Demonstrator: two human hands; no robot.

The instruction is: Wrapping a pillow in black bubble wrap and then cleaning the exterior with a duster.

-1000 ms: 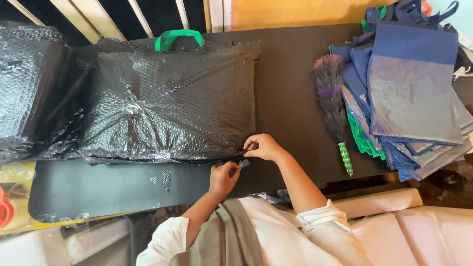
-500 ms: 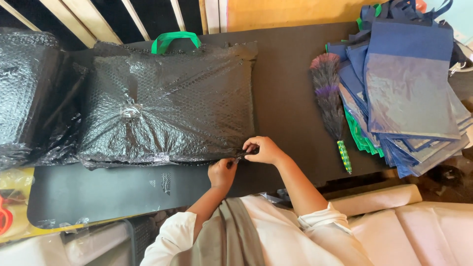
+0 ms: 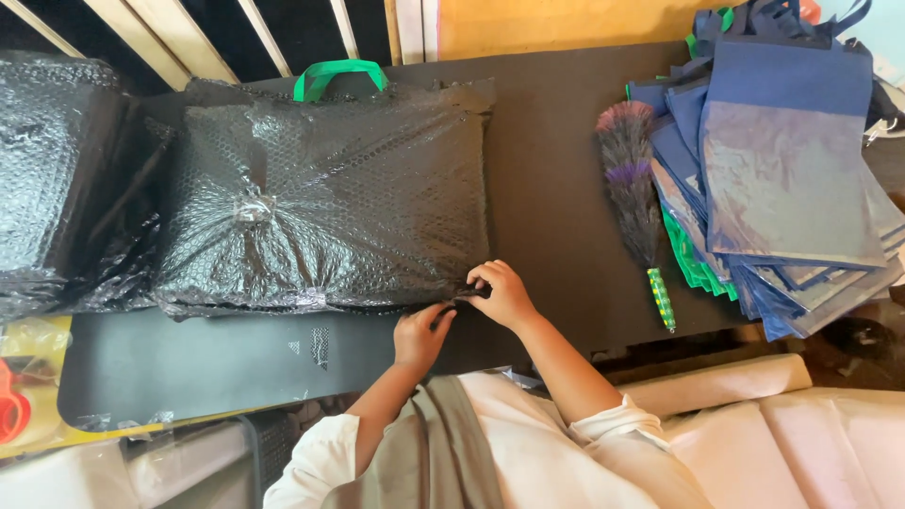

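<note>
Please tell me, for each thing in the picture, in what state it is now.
Bubble-wrapped bag: lying flat on the table, fully wrapped, green handle sticking out.
Left hand: closed at the wrap's lower edge.
Right hand: pinching the same edge.
Second wrapped bundle: wrapped, lying at the left.
Feather duster: lying flat, untouched.
Blue bags: folded flat, stacked.
Black table: partly bare.

One head-worn camera looks almost straight down from above the person, close enough that their white sleeves fill the lower centre of the frame. The dark matte tabletop (image 3: 556, 188) spans the middle (its far edge meets pale wooden slats (image 3: 141, 33) along the top); no second view shares the scene.
</note>
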